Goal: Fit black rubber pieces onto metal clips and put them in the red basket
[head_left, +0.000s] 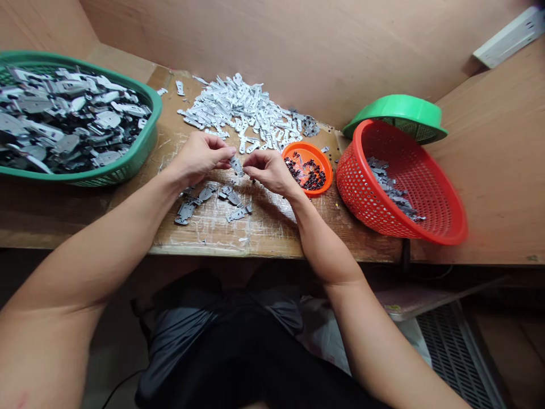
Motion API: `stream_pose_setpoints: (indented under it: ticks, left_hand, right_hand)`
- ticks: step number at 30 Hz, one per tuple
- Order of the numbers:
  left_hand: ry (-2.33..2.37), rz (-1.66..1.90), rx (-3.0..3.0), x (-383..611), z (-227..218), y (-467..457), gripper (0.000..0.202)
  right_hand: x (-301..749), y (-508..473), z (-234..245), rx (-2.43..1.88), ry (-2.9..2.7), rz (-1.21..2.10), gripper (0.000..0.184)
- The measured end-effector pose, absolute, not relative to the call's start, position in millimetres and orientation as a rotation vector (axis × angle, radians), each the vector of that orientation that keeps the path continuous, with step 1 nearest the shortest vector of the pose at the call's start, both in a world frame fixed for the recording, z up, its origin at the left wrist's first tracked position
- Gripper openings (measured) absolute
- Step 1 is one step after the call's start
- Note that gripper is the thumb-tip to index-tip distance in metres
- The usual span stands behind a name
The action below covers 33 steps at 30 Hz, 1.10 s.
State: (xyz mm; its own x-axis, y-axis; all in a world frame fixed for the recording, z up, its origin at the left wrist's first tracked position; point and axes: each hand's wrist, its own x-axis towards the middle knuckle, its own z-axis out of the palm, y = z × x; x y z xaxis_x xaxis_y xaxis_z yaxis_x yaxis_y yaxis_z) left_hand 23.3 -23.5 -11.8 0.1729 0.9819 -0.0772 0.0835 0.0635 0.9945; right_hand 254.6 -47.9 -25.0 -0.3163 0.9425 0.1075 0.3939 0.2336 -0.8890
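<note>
My left hand [205, 156] pinches a small grey metal plate [237, 166] by its left end, above the bench. My right hand [272, 172] is closed, thumb and fingers pressed together at the plate's right side; whatever is between the fingertips is too small to make out. Below the hands lie several grey metal fittings, which look like hinge parts [187, 209]. Beside my right hand sits an orange dish [327, 180] holding small dark pieces, perhaps screws. Behind both hands spreads a heap of pale metal strips [238, 105].
At the left stands a green basket [155, 122] full of metal parts. A red perforated basket [355, 196] leans at the right with grey parts inside, and a green sieve [395, 111] is behind it. Wooden panels enclose the bench; a white power strip [511, 37] hangs upper right.
</note>
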Motion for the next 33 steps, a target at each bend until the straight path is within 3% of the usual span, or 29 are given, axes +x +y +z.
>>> stream_pose_setpoints:
  ticks: [6,12,17,26,29,33]
  left_hand:
    - [1.182,0.928,1.22,19.7,-10.5,-22.9,0.03]
    - [1.231,0.871,1.277,12.4,-11.2,-18.3,0.048]
    - [1.193,0.917,1.202,12.8,-9.7,-19.9,0.033]
    - [1.148,0.931,1.194,12.7,-14.3,-17.0,0.033]
    - [1.158,0.904,1.197,14.8,-18.3,-15.2,0.03]
    - [1.128,0.913,1.198,18.2,-23.6,-13.8,0.036]
  right_hand:
    - [275.8,-41.5,-18.1,-1.344,-1.913,0.871,0.007]
    - [287.1,-47.3,-11.1,-1.506,-2.238,0.665,0.018]
    - [270.0,-55.0,-13.8,-1.561,-2.42,0.495,0.028]
    - [288.1,-57.2,-0.1,-1.537,-2.162,0.493,0.015]
    - [278.2,-54.0,-2.8,-1.431,-1.965,0.699,0.025]
    - [248.7,-47.4,-12.9,-1.3,-1.677,1.024,0.059]
